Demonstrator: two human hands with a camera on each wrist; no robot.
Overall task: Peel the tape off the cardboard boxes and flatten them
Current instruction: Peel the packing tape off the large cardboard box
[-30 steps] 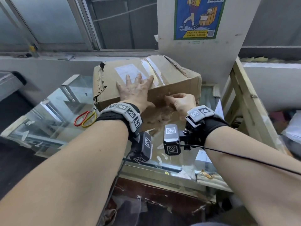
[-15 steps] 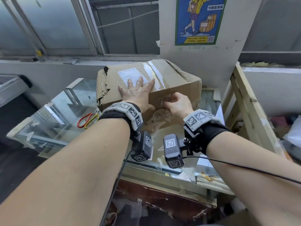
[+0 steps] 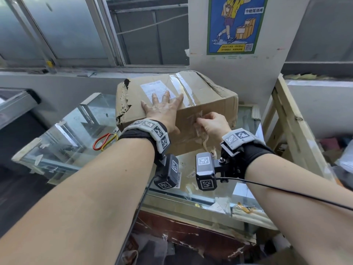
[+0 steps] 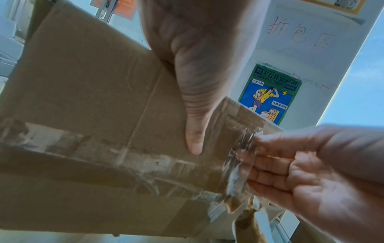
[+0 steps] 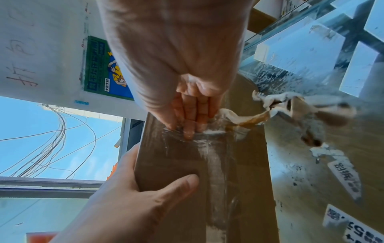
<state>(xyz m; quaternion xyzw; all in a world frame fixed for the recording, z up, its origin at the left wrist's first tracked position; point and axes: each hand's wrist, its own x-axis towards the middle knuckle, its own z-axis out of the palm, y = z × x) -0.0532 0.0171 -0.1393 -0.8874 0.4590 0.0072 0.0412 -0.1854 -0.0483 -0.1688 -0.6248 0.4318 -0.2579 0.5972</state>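
Observation:
A battered brown cardboard box (image 3: 214, 104) stands on a glass counter (image 3: 72, 134), with a white label and a band of clear tape (image 3: 183, 87) across its top. My left hand (image 3: 162, 108) lies flat on the top near edge, fingers spread, thumb down the front face (image 4: 193, 131). My right hand (image 3: 210, 125) pinches a peeled strip of clear tape (image 4: 241, 156) on the box's front face; crumpled tape with torn brown paper (image 3: 206, 144) hangs below it. In the right wrist view the fingers (image 5: 191, 121) pinch the tape's lifted edge.
Scissors with red and yellow handles (image 3: 104, 141) lie on the glass left of the box. A wooden frame (image 3: 292, 127) rises at the right. A pillar with a blue poster (image 3: 236, 25) stands right behind the box. Scraps of label and tape (image 5: 344, 174) stick to the counter.
My right hand has moved up the front face, drawing the peeled tape upward. The left hand stays flat on the top. The view has tilted a little.

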